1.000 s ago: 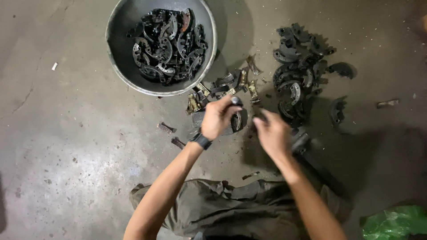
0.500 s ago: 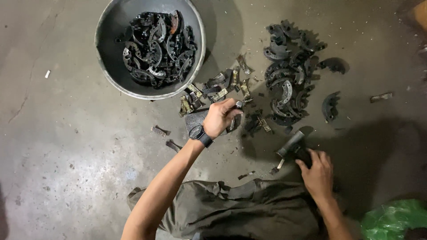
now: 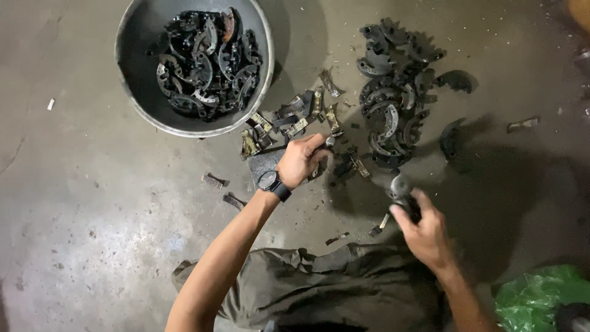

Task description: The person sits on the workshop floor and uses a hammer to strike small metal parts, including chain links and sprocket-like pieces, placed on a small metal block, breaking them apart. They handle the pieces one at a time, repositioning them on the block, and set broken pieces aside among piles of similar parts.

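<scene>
The left hand (image 3: pixel 301 161), with a black watch on its wrist, is closed tight around a short metal rod (image 3: pixel 328 142) whose shiny tip pokes out past the thumb. This hand rests on a flat grey metal block (image 3: pixel 264 165) that lies on the dirty grey concrete floor (image 3: pixel 92 215). The right hand (image 3: pixel 424 230) is closed around the dark handle of a hammer (image 3: pixel 401 190), and the blurry grey hammer head sticks up above the fingers, off to the right of the block and apart from it. Just past the left hand lies a small heap of rusty flat metal scraps (image 3: pixel 295 120). Behind that heap, to the left, stands a big round grey metal bowl (image 3: pixel 138 71) full of dark curved metal pieces (image 3: pixel 206 61). To the right sits a loose pile of more dark curved metal pieces (image 3: pixel 393 92) on the floor. A bright green plastic bag (image 3: pixel 541 295) shows in the bottom right corner. The person's grey-green trousers (image 3: pixel 326 289) fill the bottom middle.
</scene>
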